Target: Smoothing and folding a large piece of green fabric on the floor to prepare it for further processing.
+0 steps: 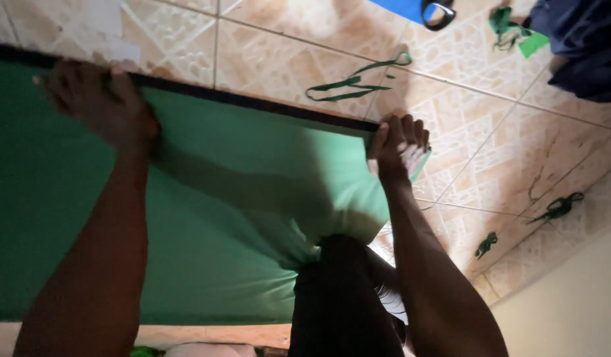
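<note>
A large green cloth (206, 192) with a dark band along its far edge lies spread over the tiled floor and drapes over my knee. My left hand (100, 106) presses down on the cloth's far edge at the upper left, fingers curled on the dark band. My right hand (399, 147) pinches the far right corner of the same cloth, thumb and fingers closed on the fabric. Both forearms reach forward from the bottom of the view.
Thin green fabric strips (352, 80) lie on the beige patterned tiles (504, 132) beyond the cloth, more scraps (558, 206) at the right. Scissors (439, 12) rest on blue material at the top. Dark blue cloth (586, 46) is heaped top right. A pale wall (570, 311) stands lower right.
</note>
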